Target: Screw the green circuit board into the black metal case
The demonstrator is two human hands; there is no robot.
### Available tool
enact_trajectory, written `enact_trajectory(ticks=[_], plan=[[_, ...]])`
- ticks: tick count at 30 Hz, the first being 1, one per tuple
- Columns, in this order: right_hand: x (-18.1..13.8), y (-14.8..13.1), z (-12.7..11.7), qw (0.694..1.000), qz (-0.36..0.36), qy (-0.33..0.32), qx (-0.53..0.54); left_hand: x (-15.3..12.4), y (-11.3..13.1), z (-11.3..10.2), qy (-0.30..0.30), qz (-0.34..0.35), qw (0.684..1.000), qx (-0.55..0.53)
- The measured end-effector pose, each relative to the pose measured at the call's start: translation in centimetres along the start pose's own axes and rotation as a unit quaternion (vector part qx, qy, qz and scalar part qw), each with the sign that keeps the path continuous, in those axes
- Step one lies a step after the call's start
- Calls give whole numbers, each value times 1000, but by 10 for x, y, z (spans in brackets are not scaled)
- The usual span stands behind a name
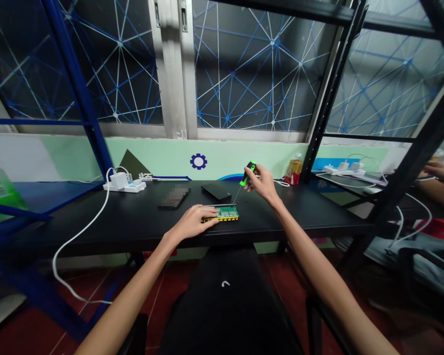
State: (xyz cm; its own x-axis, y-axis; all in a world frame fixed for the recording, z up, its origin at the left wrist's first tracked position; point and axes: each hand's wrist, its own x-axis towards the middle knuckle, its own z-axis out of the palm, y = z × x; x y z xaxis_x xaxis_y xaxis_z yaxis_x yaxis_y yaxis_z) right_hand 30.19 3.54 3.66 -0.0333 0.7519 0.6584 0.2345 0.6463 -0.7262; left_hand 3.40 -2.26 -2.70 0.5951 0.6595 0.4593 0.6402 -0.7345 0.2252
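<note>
A green circuit board (226,213) with a yellow front edge lies on the black table (140,222). My left hand (194,220) rests on the board's left end, fingers flat and stretched over it. My right hand (262,182) is raised above and to the right, pinching the green-and-black handle of a screwdriver (245,180). The thin shaft slants down to the board's right rear corner.
A black phone (173,197) and a flat black box (216,191) lie behind the board. A white power strip (124,184) with a trailing cable sits at the left, a bottle (293,171) at the right. Blue and black shelf frames flank the table. Another person's hand (441,171) shows at the far right.
</note>
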Motion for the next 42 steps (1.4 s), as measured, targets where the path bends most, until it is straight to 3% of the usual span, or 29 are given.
enact_trajectory(ticks=[15,20,25,34,42], plan=[[2,4,0,1000,-2,-2,22,-2,0,0,3,1,1000,3],[5,-3,-4,999,-4,-50,14,-2,-1,0,0,0,1000,4],[9,-15,-6,994,-19,-102,-47,-2,-2,0,1,2,1000,4],[16,-50,8,972,-88,-123,-180,-3,0,-1,-1,-7,1000,-3],[16,-50,1,967,-81,-114,-213,-3,1,-1,1,-11,1000,-9]])
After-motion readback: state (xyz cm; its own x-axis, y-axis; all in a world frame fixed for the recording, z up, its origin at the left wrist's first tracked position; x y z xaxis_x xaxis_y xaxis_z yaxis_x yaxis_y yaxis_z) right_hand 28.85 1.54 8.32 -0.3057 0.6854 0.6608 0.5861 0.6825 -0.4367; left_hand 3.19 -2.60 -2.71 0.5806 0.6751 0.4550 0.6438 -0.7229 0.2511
